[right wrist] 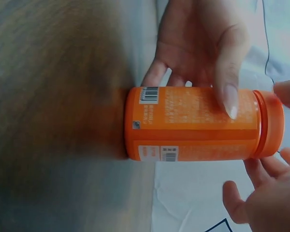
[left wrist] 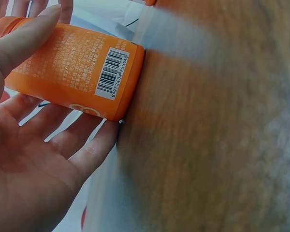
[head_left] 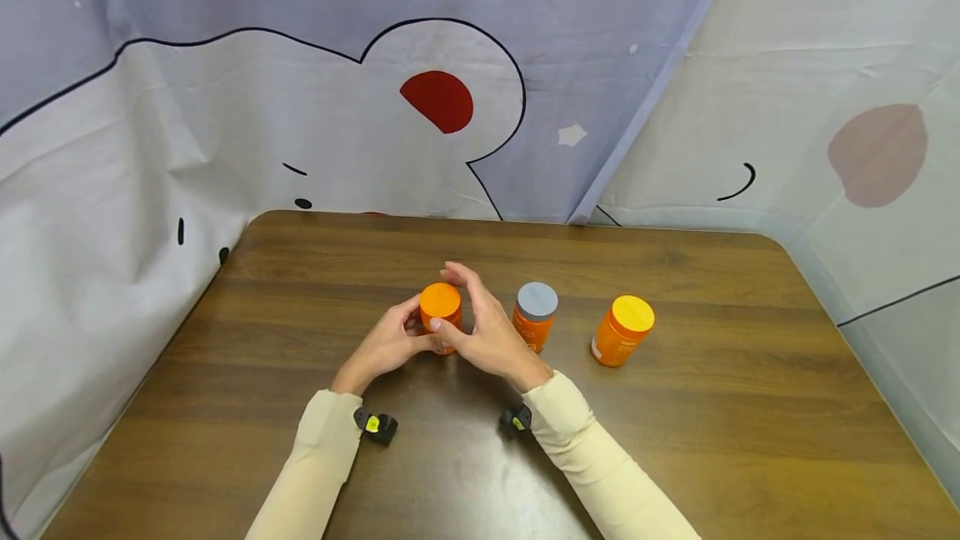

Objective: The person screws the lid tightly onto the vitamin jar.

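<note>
An orange bottle (right wrist: 193, 137) with an orange lid (head_left: 440, 300) stands upright on the wooden table, a printed label and barcode on its side. My left hand (head_left: 386, 344) grips its body, thumb across the label and fingers spread along the opposite side. At the lid is my right hand (head_left: 491, 340); its thumb touches the near edge, and other fingers reach round the far side. The right index finger sticks out past the lid. Just right of this hand stands an orange bottle with a grey lid (head_left: 537, 301), partly hidden by it.
Farther right stands another orange bottle (head_left: 617, 344), this one with a yellow lid. The brown wooden table (head_left: 720, 423) has its back edge against a printed curtain (head_left: 322, 123), which also hangs along both sides.
</note>
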